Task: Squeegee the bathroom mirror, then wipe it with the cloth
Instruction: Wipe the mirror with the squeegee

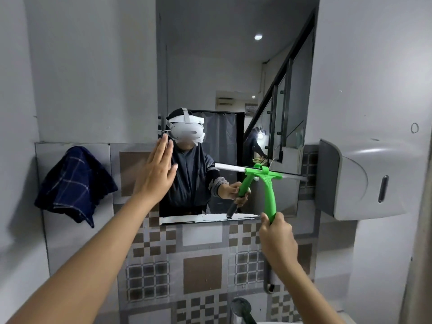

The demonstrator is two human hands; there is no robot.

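The tall mirror [210, 66] fills the wall ahead and reflects a person wearing a white headset. My right hand [277, 239] is shut on the handle of a green squeegee [268, 190]. Its blade lies flat against the glass low on the mirror's right side, roughly level. My left hand [156, 171] is open, with its palm and fingers flat on the mirror's left edge. A dark blue checked cloth [74, 183] hangs on the tiled wall to the left of the mirror, apart from both hands.
A grey paper-towel dispenser [364, 178] juts out from the wall right beside the squeegee blade's right end. Brown and grey patterned tiles [201, 272] cover the wall below the mirror. A chrome tap [240, 309] rises at the bottom edge.
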